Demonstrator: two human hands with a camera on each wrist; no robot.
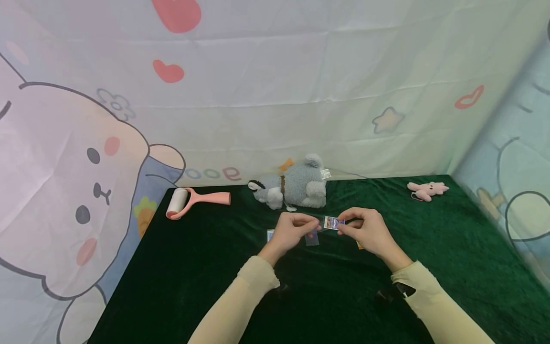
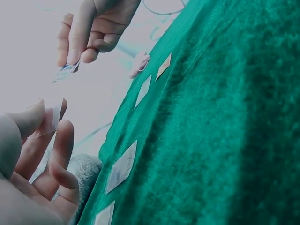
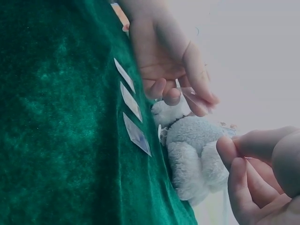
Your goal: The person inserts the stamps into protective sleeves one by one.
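Note:
My left hand (image 1: 294,229) pinches a small clear plastic sleeve (image 2: 52,117) between thumb and fingers, above the cloth. Facing it, my right hand (image 1: 365,231) holds a small printed card (image 1: 332,223) by its edge. A narrow gap separates card and sleeve. Below the hands, a translucent piece (image 1: 312,238) lies on the green cloth, and a pale card (image 1: 269,235) is partly covered by the left hand. An orange card (image 1: 360,245) shows beside the right hand. In the left wrist view, several flat pieces (image 2: 122,166) lie in a row.
Behind the hands a grey plush toy (image 1: 301,186) lies on its side. A pink-handled lint roller (image 1: 197,198) is at the back left, a small pink plush (image 1: 427,190) at the back right. Green velvet cloth (image 1: 172,286) covers the table, and a printed curtain (image 1: 275,95) hangs behind.

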